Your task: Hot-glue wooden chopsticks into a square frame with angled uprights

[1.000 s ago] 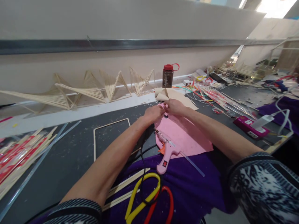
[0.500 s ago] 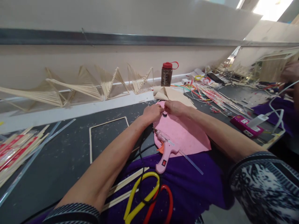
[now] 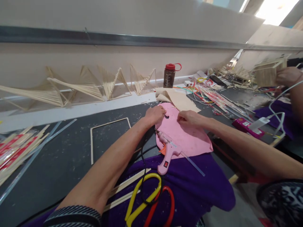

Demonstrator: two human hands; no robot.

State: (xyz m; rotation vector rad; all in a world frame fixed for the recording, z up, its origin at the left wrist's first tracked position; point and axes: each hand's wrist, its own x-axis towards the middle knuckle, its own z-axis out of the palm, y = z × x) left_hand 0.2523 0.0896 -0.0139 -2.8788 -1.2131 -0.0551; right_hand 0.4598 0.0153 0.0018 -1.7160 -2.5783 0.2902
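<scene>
Pink sheet (image 3: 195, 138) | on desk (image 3: 71, 148), centre | narrow end far-left, long axis to near-right | left hand (image 3: 155, 115): fingers curled at far-left edge, pinch cannot tell | right hand (image 3: 191, 118): fingers bunched together, contents hidden

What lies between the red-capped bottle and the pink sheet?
In the head view, a tan sheet, partly folded over, lies between the bottle and the pink sheet.
</scene>
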